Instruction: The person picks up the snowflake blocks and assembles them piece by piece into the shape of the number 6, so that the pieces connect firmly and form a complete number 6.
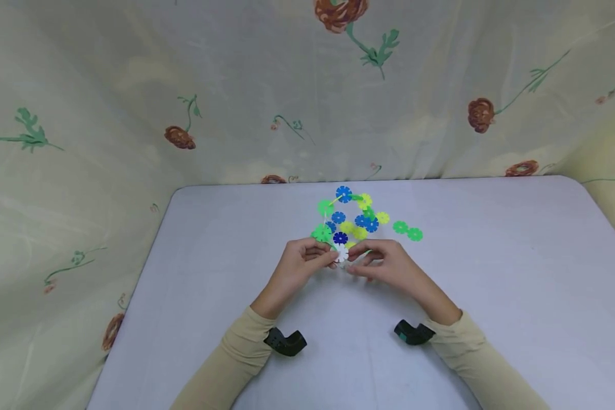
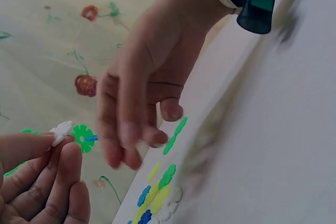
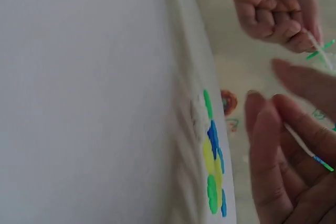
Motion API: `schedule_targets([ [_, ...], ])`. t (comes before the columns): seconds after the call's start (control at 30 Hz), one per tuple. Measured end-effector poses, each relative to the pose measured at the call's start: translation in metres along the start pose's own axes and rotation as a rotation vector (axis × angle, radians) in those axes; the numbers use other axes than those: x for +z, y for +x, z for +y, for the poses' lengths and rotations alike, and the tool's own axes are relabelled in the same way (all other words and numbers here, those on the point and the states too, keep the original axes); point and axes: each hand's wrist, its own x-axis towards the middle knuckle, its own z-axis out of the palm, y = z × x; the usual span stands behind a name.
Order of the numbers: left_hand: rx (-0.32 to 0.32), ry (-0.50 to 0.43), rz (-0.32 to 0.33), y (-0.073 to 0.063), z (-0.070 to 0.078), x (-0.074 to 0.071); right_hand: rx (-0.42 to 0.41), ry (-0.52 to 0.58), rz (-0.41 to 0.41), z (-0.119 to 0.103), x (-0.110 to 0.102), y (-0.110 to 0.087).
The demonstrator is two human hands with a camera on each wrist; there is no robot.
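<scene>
Wht disc, blu discs, grn discs, yel discs, greyish backdrop w/ brn & grn floral print

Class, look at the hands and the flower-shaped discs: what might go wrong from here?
The left hand pinches the small white disc by its edge, so it might slip or twist in that grip.
A green disc near it has a blue piece joined to it; a rough tug could part them.
The right hand is close to the dark blue disc, so might nudge it.
</scene>
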Motion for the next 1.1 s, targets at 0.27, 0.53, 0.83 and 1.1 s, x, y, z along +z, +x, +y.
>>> schedule_targets([
  [0.27,-0.008,-0.051,0.019,0.001,0.001,-0.004,0.037,-0.381,-0.029,0.010,0.005,0.020],
  [0.53,-0.025,-0.054,0.017,0.001,0.002,-0.005,0.078,-0.475,-0.047,0.008,0.011,0.032],
  [0.83,-0.026,-0.045,0.019,0.002,0.002,-0.006,0.089,-0.377,-0.046,0.009,0.009,0.026],
  [1.1,-0.033,-0.039,0.037,0.002,0.002,-0.006,0.038,-0.224,0.028,0.007,0.003,0.007],
])
